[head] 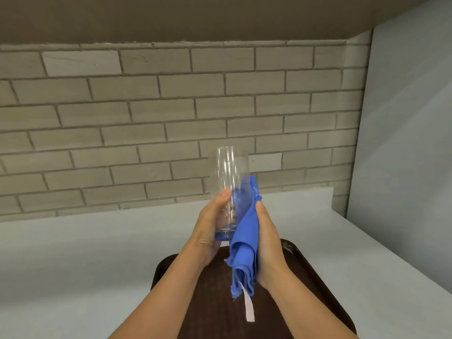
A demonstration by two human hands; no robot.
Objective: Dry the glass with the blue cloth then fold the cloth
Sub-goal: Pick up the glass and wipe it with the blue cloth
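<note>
A tall clear glass (230, 172) stands nearly upright in the air above the counter. My left hand (208, 231) grips its lower half from the left, thumb on the near side. The blue cloth (244, 243) is pressed against the glass's right side and hangs down in bunched folds, with a white tag dangling from its lower end. My right hand (267, 243) holds the cloth against the glass from the right. The fingers of both hands behind the glass are mostly hidden.
A dark brown tray (305, 277) lies on the pale counter (85, 253) right below my hands. A grey brick wall (146, 113) rises behind the counter. A pale panel (403, 143) closes off the right side.
</note>
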